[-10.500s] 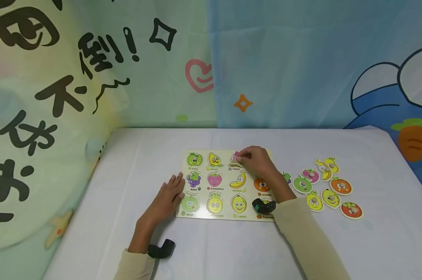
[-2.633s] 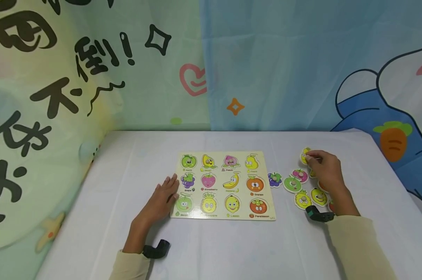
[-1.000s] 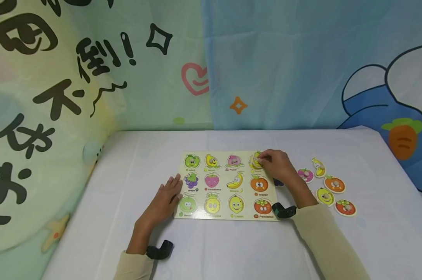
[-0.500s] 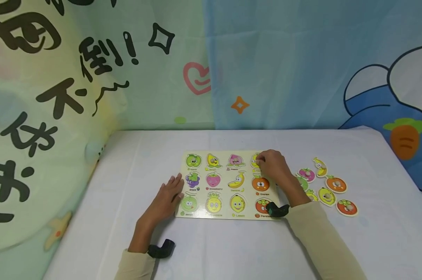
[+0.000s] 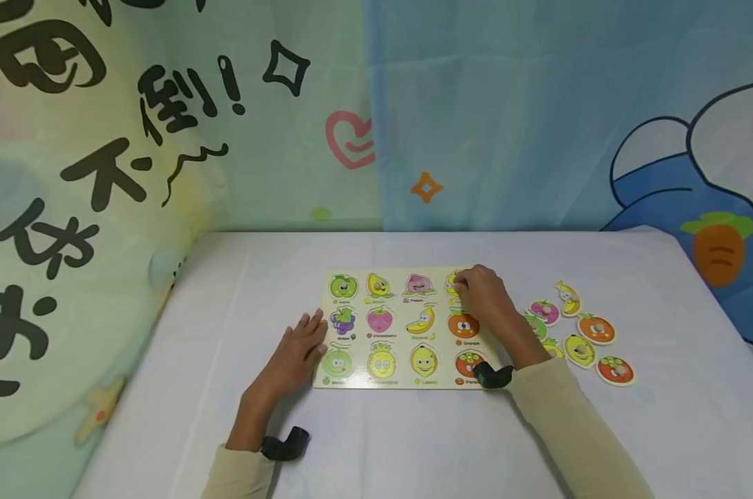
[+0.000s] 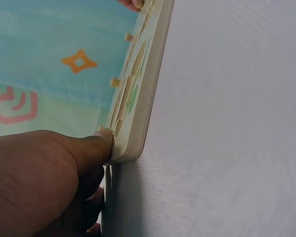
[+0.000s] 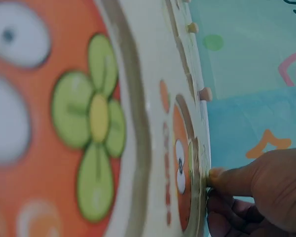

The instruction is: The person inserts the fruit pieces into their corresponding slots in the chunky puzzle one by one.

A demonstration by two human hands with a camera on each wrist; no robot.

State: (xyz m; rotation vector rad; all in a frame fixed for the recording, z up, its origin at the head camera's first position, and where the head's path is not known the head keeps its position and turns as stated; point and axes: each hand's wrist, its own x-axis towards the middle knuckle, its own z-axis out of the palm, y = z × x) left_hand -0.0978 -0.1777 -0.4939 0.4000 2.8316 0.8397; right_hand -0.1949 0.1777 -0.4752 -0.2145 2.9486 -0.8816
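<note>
My right hand (image 5: 484, 294) pinches the small knob (image 7: 215, 173) of a yellow pear puzzle piece (image 5: 451, 285), over the top-right recess of a wooden fruit puzzle board (image 5: 408, 383). The fingers cover most of that piece in the head view. My left hand (image 5: 294, 352) rests at the board's left edge with its fingers straight, and in the left wrist view its thumb (image 6: 96, 148) touches the board's corner. A mango piece (image 5: 378, 285) and a peach piece (image 5: 418, 285) sit in the top row. Fruit pictures show in the rows below.
Right of the board lie several loose knobbed pieces: a banana (image 5: 567, 299), a strawberry (image 5: 544, 312), an orange (image 5: 597, 328), a lemon (image 5: 580, 351) and a persimmon (image 5: 616, 371). My right forearm partly hides a green piece (image 5: 535, 326). White cloth (image 5: 408, 443) covers the table.
My right hand took the pear piece from the loose pile and carried it left to the board's top-right recess. Earlier it held the peach piece at its recess. My left hand stayed put.
</note>
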